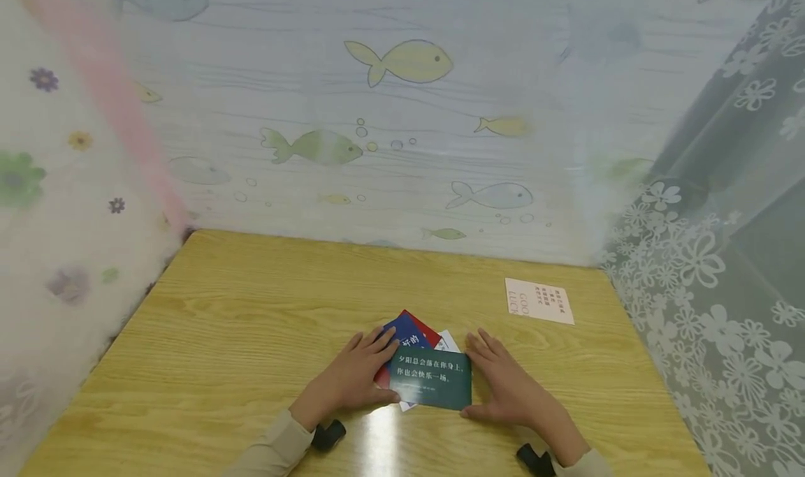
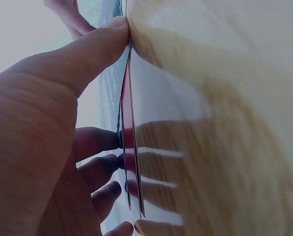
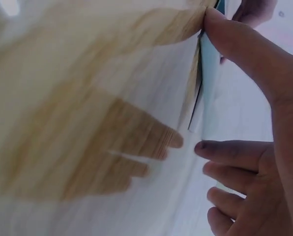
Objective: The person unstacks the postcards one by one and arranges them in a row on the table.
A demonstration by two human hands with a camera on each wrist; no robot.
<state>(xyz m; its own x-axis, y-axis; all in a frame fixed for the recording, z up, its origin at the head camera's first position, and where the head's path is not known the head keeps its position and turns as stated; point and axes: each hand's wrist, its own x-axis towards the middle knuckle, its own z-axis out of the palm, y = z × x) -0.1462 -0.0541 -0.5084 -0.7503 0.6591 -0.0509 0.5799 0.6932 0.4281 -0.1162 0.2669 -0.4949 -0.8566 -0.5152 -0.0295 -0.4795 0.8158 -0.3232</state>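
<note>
Card pile (image 1: 434,378), pink card (image 1: 541,302) well apart

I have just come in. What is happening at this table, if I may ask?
A person has both bare hands around a loose stack of cards. The left hand is at its left side; the right hand has its thumb at the lower right corner of the top dark green card. Blue, red and white cards stick out unevenly beneath. A pale pink card lies apart, farther back on the wood-grain table.
</note>
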